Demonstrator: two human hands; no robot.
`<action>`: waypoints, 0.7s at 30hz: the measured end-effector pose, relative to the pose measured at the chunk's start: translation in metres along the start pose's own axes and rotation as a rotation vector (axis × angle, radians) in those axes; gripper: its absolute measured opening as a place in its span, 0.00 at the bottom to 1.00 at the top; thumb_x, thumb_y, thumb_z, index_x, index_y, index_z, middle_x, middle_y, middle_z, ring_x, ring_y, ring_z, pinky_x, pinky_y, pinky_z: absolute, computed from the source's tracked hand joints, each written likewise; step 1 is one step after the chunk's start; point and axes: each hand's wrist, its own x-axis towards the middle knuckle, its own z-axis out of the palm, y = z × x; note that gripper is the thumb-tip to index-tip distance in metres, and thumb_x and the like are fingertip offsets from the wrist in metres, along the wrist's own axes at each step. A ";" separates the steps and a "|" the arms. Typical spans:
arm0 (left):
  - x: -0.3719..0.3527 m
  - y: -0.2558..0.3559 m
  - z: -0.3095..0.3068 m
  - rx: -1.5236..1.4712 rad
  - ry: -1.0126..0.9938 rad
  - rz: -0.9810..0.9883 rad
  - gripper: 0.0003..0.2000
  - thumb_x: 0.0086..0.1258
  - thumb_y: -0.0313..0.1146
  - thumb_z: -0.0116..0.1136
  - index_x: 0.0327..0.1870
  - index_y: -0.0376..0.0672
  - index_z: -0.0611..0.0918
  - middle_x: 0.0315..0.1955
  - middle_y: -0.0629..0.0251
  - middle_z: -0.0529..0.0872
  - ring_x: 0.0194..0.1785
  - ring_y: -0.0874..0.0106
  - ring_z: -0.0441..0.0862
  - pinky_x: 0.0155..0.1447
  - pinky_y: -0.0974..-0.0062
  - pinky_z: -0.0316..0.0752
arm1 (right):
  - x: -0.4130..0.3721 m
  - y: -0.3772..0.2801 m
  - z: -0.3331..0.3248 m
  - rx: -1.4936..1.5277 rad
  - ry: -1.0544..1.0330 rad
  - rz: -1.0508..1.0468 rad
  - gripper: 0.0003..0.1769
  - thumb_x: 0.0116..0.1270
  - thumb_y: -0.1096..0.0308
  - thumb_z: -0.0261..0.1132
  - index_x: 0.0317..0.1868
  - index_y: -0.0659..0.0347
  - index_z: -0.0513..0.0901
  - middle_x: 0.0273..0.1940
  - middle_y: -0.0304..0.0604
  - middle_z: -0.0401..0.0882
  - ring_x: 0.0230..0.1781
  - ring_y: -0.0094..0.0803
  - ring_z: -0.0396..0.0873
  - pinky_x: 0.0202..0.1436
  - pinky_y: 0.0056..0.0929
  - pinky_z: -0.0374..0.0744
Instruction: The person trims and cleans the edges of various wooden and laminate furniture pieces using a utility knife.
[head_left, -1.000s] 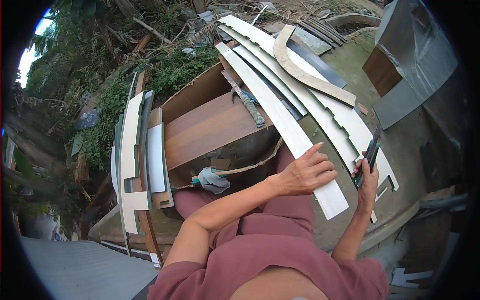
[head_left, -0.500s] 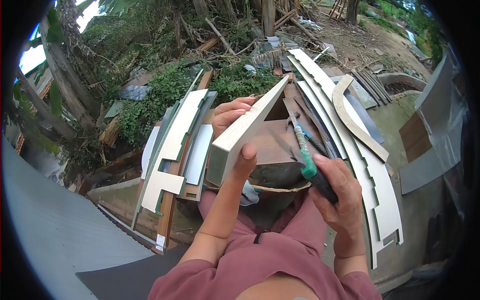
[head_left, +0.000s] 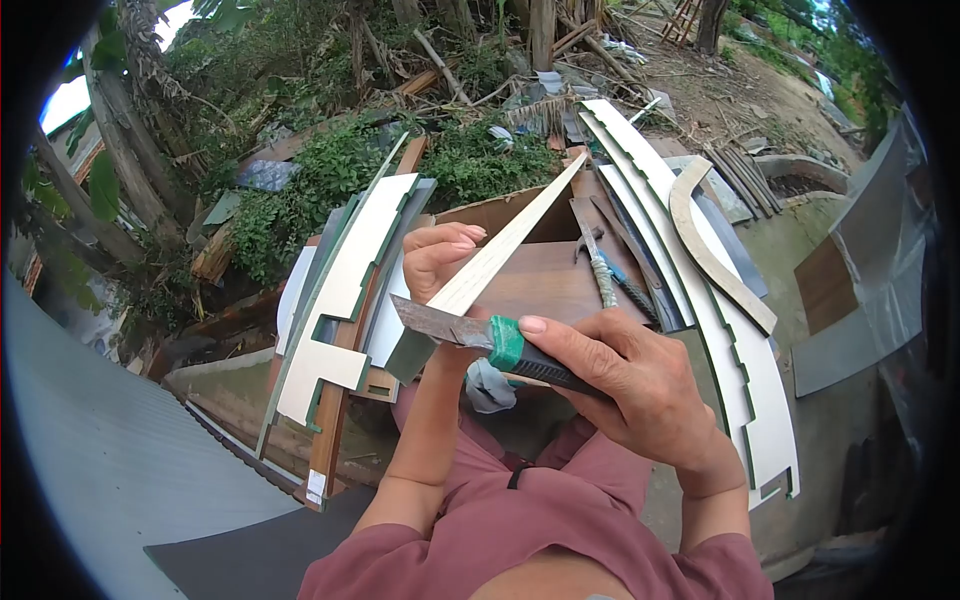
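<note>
My left hand (head_left: 430,262) is closed around a long pale board (head_left: 508,240), its fingers on the far left side. The board points away from me, and its far end rests near the top of the brown work surface (head_left: 535,285). In my right hand (head_left: 648,392) is a knife (head_left: 503,343) with a black handle, green tape at its neck and a worn, wide blade. That blade lies across the near end of the board, pointing left. Past the knife, a hammer (head_left: 588,243) and a tool with a wrapped, pale handle (head_left: 603,280) lie on the surface.
White notched panels with green edges (head_left: 362,235) are stacked at left; longer ones (head_left: 735,350) lie at right under a curved beige strip (head_left: 715,255). A grey cloth (head_left: 490,387) hangs below the work surface. Corrugated sheet (head_left: 110,400) covers the lower left.
The knife has swung left from beside the board to its near end, with my right hand following. The board's near end has tilted and my left hand has shifted slightly left.
</note>
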 end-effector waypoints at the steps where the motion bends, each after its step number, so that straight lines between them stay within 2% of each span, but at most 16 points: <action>1: 0.000 -0.003 -0.002 -0.020 -0.036 0.037 0.30 0.59 0.61 0.60 0.43 0.39 0.70 0.40 0.58 0.71 0.44 0.65 0.76 0.50 0.65 0.75 | 0.001 0.002 0.001 0.000 -0.004 0.000 0.33 0.49 0.77 0.70 0.59 0.51 0.76 0.34 0.42 0.78 0.28 0.33 0.78 0.29 0.30 0.78; 4: -0.002 0.002 -0.007 0.034 0.043 0.016 0.32 0.59 0.64 0.56 0.42 0.39 0.70 0.39 0.57 0.72 0.42 0.65 0.77 0.48 0.65 0.76 | 0.002 0.015 0.011 -0.060 -0.003 0.011 0.34 0.50 0.78 0.70 0.61 0.50 0.75 0.34 0.42 0.78 0.28 0.34 0.78 0.30 0.31 0.78; 6: 0.000 0.002 -0.012 0.156 0.104 0.066 0.36 0.57 0.70 0.47 0.42 0.37 0.69 0.37 0.58 0.73 0.41 0.64 0.77 0.46 0.65 0.78 | 0.004 0.031 0.019 -0.107 -0.018 0.098 0.35 0.52 0.78 0.69 0.62 0.48 0.74 0.35 0.42 0.77 0.29 0.36 0.78 0.31 0.31 0.78; 8: 0.005 0.007 -0.024 0.263 0.120 0.115 0.37 0.60 0.73 0.35 0.39 0.39 0.69 0.36 0.61 0.72 0.39 0.67 0.77 0.44 0.64 0.78 | 0.006 0.052 0.032 -0.152 -0.036 0.144 0.34 0.56 0.75 0.67 0.64 0.44 0.72 0.35 0.42 0.76 0.29 0.38 0.78 0.32 0.33 0.77; 10: 0.008 0.008 -0.039 0.262 0.136 0.137 0.37 0.61 0.73 0.34 0.39 0.39 0.69 0.35 0.61 0.71 0.39 0.66 0.77 0.45 0.63 0.78 | 0.009 0.074 0.045 -0.209 0.008 0.157 0.31 0.61 0.67 0.64 0.66 0.39 0.68 0.30 0.39 0.72 0.25 0.35 0.76 0.26 0.33 0.77; 12: 0.010 0.010 -0.051 0.270 0.153 0.160 0.37 0.61 0.73 0.32 0.39 0.39 0.69 0.35 0.62 0.71 0.39 0.66 0.78 0.46 0.62 0.78 | 0.013 0.089 0.053 -0.197 -0.036 0.195 0.30 0.63 0.66 0.62 0.66 0.38 0.67 0.32 0.40 0.74 0.27 0.37 0.78 0.29 0.35 0.78; 14: 0.015 0.014 -0.059 0.251 0.166 0.208 0.36 0.64 0.71 0.30 0.44 0.40 0.70 0.38 0.61 0.72 0.40 0.63 0.79 0.51 0.59 0.77 | 0.017 0.102 0.065 -0.178 0.007 0.222 0.29 0.64 0.66 0.61 0.66 0.38 0.67 0.36 0.42 0.76 0.30 0.39 0.79 0.33 0.37 0.78; 15: 0.016 0.015 -0.053 0.153 0.259 0.188 0.36 0.64 0.71 0.30 0.50 0.43 0.70 0.39 0.61 0.75 0.43 0.60 0.79 0.56 0.54 0.75 | 0.018 0.106 0.070 -0.165 0.027 0.210 0.28 0.65 0.65 0.60 0.66 0.38 0.67 0.39 0.43 0.77 0.32 0.42 0.80 0.35 0.39 0.79; 16: 0.018 0.019 -0.050 0.161 0.260 0.186 0.36 0.64 0.71 0.30 0.50 0.43 0.70 0.39 0.61 0.75 0.43 0.60 0.79 0.56 0.54 0.75 | 0.021 0.108 0.076 -0.159 0.022 0.208 0.28 0.65 0.65 0.60 0.66 0.38 0.67 0.39 0.43 0.77 0.32 0.42 0.80 0.35 0.39 0.79; 18: 0.023 0.026 -0.047 -0.060 0.371 0.026 0.37 0.63 0.72 0.32 0.55 0.45 0.69 0.37 0.62 0.77 0.46 0.59 0.79 0.59 0.50 0.72 | 0.026 0.110 0.084 -0.117 0.022 0.217 0.28 0.65 0.65 0.60 0.66 0.38 0.66 0.37 0.43 0.75 0.31 0.43 0.79 0.34 0.39 0.78; 19: 0.026 0.026 -0.046 -0.136 0.439 0.019 0.38 0.62 0.73 0.33 0.55 0.45 0.69 0.31 0.64 0.77 0.41 0.62 0.79 0.58 0.50 0.72 | 0.029 0.105 0.085 -0.151 -0.006 0.235 0.28 0.65 0.65 0.60 0.66 0.39 0.66 0.34 0.44 0.73 0.30 0.44 0.78 0.32 0.40 0.77; 21: 0.037 0.034 -0.062 -0.154 0.460 0.072 0.39 0.61 0.74 0.34 0.54 0.44 0.69 0.30 0.64 0.76 0.38 0.64 0.77 0.55 0.52 0.73 | 0.035 0.099 0.087 -0.115 -0.004 0.195 0.28 0.65 0.66 0.60 0.66 0.39 0.66 0.33 0.44 0.73 0.29 0.44 0.78 0.32 0.41 0.77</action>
